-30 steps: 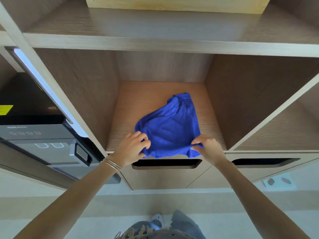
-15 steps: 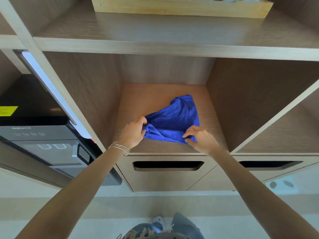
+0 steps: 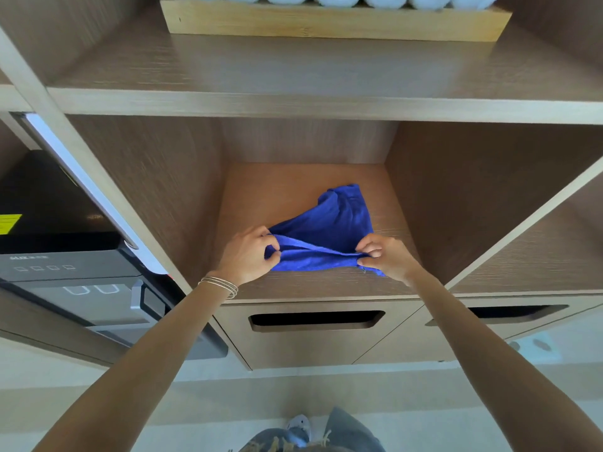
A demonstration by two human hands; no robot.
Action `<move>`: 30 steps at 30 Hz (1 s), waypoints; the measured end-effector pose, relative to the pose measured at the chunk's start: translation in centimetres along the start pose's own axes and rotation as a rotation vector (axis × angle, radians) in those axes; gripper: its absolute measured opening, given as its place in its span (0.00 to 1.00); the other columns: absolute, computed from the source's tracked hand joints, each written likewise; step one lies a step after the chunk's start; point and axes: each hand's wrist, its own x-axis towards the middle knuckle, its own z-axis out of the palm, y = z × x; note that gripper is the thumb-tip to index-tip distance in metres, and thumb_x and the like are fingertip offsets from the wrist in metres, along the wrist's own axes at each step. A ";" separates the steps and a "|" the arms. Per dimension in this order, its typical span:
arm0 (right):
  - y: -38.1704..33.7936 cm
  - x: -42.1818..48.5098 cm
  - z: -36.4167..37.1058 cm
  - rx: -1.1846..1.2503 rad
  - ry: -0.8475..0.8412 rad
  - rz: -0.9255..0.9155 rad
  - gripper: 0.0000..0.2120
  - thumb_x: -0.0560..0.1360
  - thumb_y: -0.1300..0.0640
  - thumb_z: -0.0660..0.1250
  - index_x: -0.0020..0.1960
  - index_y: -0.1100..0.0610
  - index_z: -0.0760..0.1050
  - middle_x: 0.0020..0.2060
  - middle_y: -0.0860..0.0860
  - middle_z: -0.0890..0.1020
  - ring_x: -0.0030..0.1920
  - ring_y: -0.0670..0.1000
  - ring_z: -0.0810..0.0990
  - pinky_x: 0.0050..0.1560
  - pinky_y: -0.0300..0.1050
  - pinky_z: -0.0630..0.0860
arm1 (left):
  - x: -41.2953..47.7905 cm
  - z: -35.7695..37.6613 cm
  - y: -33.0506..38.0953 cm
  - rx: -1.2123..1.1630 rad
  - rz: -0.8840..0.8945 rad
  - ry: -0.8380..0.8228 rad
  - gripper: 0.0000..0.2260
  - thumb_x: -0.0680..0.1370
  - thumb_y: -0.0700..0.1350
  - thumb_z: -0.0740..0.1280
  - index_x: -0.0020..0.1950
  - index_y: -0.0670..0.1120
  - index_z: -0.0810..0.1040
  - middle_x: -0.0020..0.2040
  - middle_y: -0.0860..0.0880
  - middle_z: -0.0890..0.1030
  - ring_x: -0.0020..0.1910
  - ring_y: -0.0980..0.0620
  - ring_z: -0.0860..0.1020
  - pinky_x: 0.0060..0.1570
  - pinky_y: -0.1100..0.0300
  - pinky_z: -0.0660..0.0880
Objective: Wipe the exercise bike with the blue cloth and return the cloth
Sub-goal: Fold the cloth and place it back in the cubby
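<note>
Now the blue cloth [image 3: 326,233] sits further inside the open wooden cubby [image 3: 293,187] than it did a second ago, when its near edge hung over the front lip above the drawer; that edge has since been folded back on itself, so the cloth looks narrower front to back and lies wholly on the cubby floor. This reads as the final stage of the task, the return of the cloth, with the wiping apparently finished; the exercise bike is nowhere in view. Going from left to right: at the far left a dark appliance [image 3: 62,256] stands in the neighbouring compartment. Next comes the person's left hand [image 3: 246,256], thin bracelets [image 3: 218,286] on its wrist, its fingers curled and its thumb and fingertips pinching the left end of the folded edge. The cloth stretches between the hands, its back part rumpled and rising toward the rear of the cubby. The right hand [image 3: 388,257] pinches the right end of the same fold, fingers bent close together, with a small corner of cloth showing just beneath it. Neither hand is spread flat. Above, a wooden tray [image 3: 336,22] of rolled white towels rests on the upper shelf.
</note>
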 end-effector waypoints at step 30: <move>-0.9 -0.8 0.4 -0.407 -0.038 -0.118 0.06 0.71 0.62 0.68 0.47 0.58 0.80 0.51 0.52 0.78 0.52 0.52 0.77 0.55 0.44 0.72 | 0.6 -2.5 0.1 -0.319 -0.108 -0.305 0.18 0.64 0.42 0.78 0.52 0.48 0.80 0.41 0.52 0.73 0.41 0.52 0.72 0.38 0.66 0.66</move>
